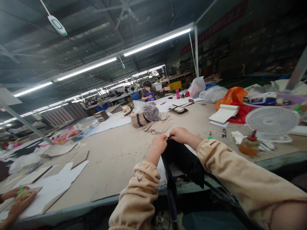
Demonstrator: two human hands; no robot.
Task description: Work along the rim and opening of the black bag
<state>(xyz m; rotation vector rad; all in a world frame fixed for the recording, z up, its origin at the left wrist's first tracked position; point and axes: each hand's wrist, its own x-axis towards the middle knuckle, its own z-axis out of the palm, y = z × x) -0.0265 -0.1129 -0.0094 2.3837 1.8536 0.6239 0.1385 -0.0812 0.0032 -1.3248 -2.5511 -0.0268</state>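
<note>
My left hand (159, 145) and my right hand (180, 135) are side by side above the workbench. The fingers of both are pinched together on the top edge of a black piece that looks like a soft bag (183, 159). Its body hangs below my hands at the bench's front edge, and a long black strap (171, 201) drops below that edge. Exactly what part the fingertips grip is hidden. Beige sleeves cover both forearms. White sheet material shows partly behind the black bag.
A bundle of brown-grey pieces (139, 120) lies ahead. To the right are a white fan (272, 121), a bottle of amber liquid (249, 145), clippers (224, 133) and a notepad (224, 113). Another person's hands (20, 201) work at left; a co-worker (148, 92) sits across.
</note>
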